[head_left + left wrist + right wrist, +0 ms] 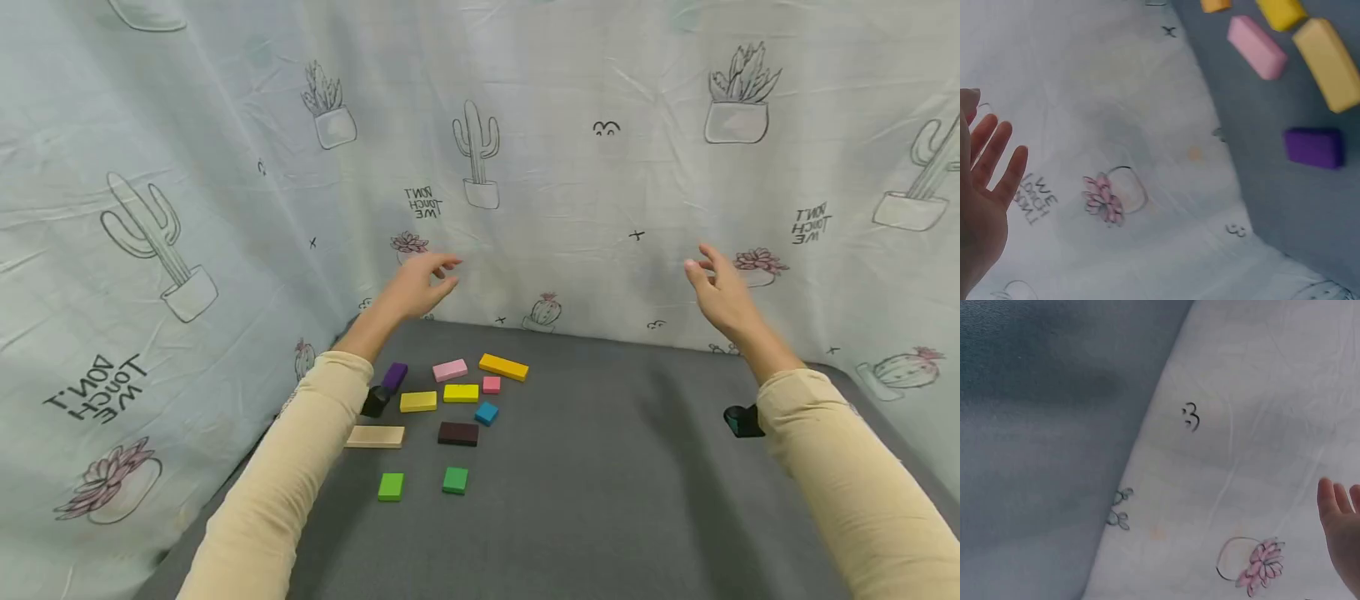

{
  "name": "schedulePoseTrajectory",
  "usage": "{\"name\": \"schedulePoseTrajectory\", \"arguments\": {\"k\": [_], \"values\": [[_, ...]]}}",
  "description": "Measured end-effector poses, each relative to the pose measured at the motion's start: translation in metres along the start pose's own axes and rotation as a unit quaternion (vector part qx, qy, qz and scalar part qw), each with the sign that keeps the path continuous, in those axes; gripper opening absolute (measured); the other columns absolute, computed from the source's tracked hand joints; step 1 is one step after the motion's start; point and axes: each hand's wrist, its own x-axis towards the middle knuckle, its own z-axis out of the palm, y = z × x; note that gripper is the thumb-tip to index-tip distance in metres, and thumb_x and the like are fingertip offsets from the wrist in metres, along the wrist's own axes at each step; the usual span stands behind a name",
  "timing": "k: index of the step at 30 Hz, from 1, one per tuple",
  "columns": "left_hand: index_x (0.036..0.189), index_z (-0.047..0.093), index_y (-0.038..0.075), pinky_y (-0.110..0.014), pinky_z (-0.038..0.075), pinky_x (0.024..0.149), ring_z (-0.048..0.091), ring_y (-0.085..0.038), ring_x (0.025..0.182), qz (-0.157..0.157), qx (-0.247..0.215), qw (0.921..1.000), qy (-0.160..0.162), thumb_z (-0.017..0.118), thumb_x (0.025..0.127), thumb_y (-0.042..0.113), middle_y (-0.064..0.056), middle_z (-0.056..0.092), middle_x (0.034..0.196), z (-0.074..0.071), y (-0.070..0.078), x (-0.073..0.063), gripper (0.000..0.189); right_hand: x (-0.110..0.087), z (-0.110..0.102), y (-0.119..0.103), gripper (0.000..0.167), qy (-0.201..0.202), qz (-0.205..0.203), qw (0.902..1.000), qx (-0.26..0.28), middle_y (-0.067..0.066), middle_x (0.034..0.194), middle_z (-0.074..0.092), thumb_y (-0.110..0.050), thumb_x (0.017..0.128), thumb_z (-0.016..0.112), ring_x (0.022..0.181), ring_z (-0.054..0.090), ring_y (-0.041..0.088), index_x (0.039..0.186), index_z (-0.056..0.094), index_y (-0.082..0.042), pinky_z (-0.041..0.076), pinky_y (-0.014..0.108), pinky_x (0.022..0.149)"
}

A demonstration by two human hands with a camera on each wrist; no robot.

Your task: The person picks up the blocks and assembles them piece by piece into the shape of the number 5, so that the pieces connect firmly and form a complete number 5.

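Both hands are raised above the far part of a grey table, with nothing in either. The left hand [422, 283] has loosely bent fingers and hovers beyond several coloured blocks. Nearest to it are a pink block [450, 370], a purple block [394, 377] and an orange block [504, 367]. In the left wrist view, its fingers [1007, 159] are relaxed and apart from the purple block [1314, 148]. The right hand [722, 292] is held up at the right, its fingers slightly bent. Its fingers [1327, 497] touch nothing in the right wrist view.
Yellow blocks [461, 393], a small pink cube [491, 385], a blue block [486, 413], a dark brown block [458, 434], a beige block [377, 437] and green blocks [455, 480] lie at the table's left. A printed curtain [570, 208] hangs behind the table [585, 500].
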Motion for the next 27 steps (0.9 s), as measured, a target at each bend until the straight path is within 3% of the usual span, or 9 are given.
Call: {"name": "schedulePoseTrajectory", "arguments": {"k": [5, 10, 13, 16, 21, 27], "values": [[0.128, 0.059, 0.004, -0.041, 0.05, 0.082, 0.06, -0.026, 0.097, 0.032, -0.032, 0.999, 0.003, 0.06, 0.096, 0.014, -0.014, 0.061, 0.117, 0.008, -0.016, -0.029, 0.034, -0.003, 0.008, 0.007, 0.071, -0.02, -0.009, 0.9982, 0.057, 0.034, 0.148, 0.016, -0.049, 0.102, 0.025, 0.125, 0.031, 0.054, 0.152, 0.006, -0.002, 0.034, 0.061, 0.097], [0.124, 0.061, 0.003, -0.04, 0.05, 0.081, 0.059, -0.025, 0.096, 0.063, -0.06, 0.9954, -0.042, 0.062, 0.094, 0.012, -0.01, 0.063, 0.11, 0.024, -0.02, -0.071, 0.031, -0.009, 0.031, 0.015, 0.064, -0.026, -0.029, 0.9942, 0.101, 0.035, 0.143, 0.028, -0.041, 0.105, 0.023, 0.12, 0.04, 0.049, 0.15, 0.013, 0.003, 0.05, 0.028, 0.086], [0.123, 0.063, 0.005, -0.04, 0.05, 0.08, 0.059, -0.025, 0.097, 0.07, -0.068, 0.9926, -0.071, 0.064, 0.093, 0.013, -0.006, 0.063, 0.11, 0.033, -0.019, -0.097, 0.03, -0.015, 0.047, 0.022, 0.063, -0.032, -0.028, 0.9897, 0.137, 0.033, 0.14, 0.032, -0.04, 0.105, 0.025, 0.117, 0.043, 0.043, 0.15, 0.016, 0.003, 0.049, 0.016, 0.08], [0.121, 0.063, 0.005, -0.042, 0.052, 0.08, 0.059, -0.024, 0.096, 0.073, -0.088, 0.9891, -0.094, 0.065, 0.092, 0.012, -0.005, 0.063, 0.109, 0.04, -0.019, -0.12, 0.029, -0.021, 0.061, 0.027, 0.065, -0.041, -0.016, 0.9828, 0.179, 0.031, 0.139, 0.033, -0.043, 0.104, 0.025, 0.114, 0.047, 0.032, 0.15, 0.017, 0.002, 0.048, 0.017, 0.082], [0.119, 0.064, 0.006, -0.042, 0.052, 0.079, 0.058, -0.022, 0.094, 0.053, -0.122, 0.9798, -0.149, 0.067, 0.091, 0.012, -0.004, 0.063, 0.108, 0.046, -0.021, -0.152, 0.029, -0.025, 0.085, 0.029, 0.068, -0.07, -0.01, 0.9626, 0.261, 0.03, 0.14, 0.029, -0.046, 0.103, 0.025, 0.108, 0.05, 0.015, 0.149, 0.016, 0.004, 0.047, 0.021, 0.087], [0.117, 0.064, 0.004, -0.032, 0.051, 0.075, 0.058, -0.023, 0.09, 0.042, -0.131, 0.9656, -0.221, 0.07, 0.09, 0.019, -0.006, 0.062, 0.105, 0.054, -0.03, -0.18, 0.032, -0.025, 0.115, 0.031, 0.07, -0.09, 0.009, 0.94, 0.329, 0.025, 0.138, 0.031, -0.046, 0.103, 0.026, 0.105, 0.052, 0.011, 0.147, 0.018, 0.007, 0.047, 0.024, 0.089]]}}
